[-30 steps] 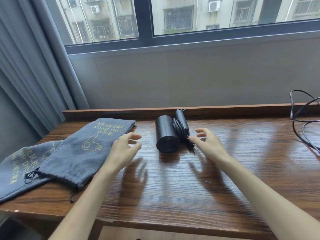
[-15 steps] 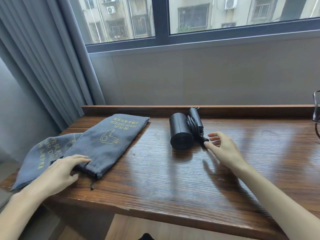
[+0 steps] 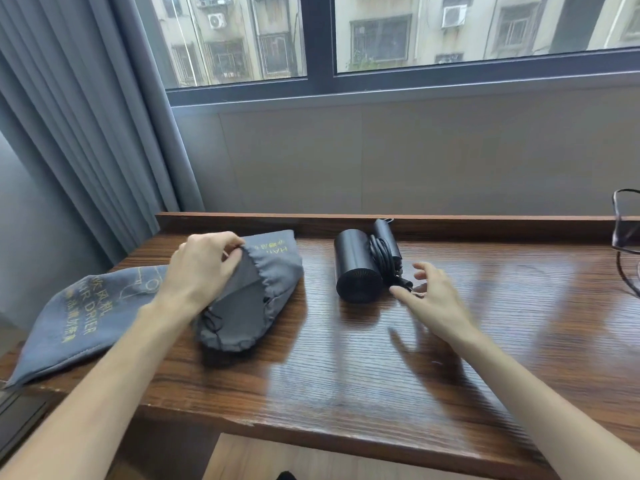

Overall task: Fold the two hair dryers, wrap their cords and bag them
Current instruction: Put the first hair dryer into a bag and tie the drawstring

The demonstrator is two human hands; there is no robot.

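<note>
A black folded hair dryer (image 3: 356, 268) lies on the wooden table (image 3: 346, 368) near the back ledge, its cord (image 3: 384, 258) wound around the handle beside the barrel. My right hand (image 3: 433, 299) hovers just right of it with spread fingers, a fingertip close to the plug end. My left hand (image 3: 201, 268) pinches the drawstring rim of a grey cloth bag (image 3: 273, 282) and lifts it, so the mouth gapes toward me. A second grey bag (image 3: 79, 317) with yellow lettering lies flat at the table's left corner.
A loose black cable (image 3: 623, 244) loops at the right edge of the table. A raised wooden ledge (image 3: 485, 223) runs along the back under the window wall. Grey curtains (image 3: 86, 133) hang at the left.
My left hand has taken the top bag by its rim and pulled it up and toward the dryer, folding it over. My right hand stayed beside the dryer's cord.
</note>
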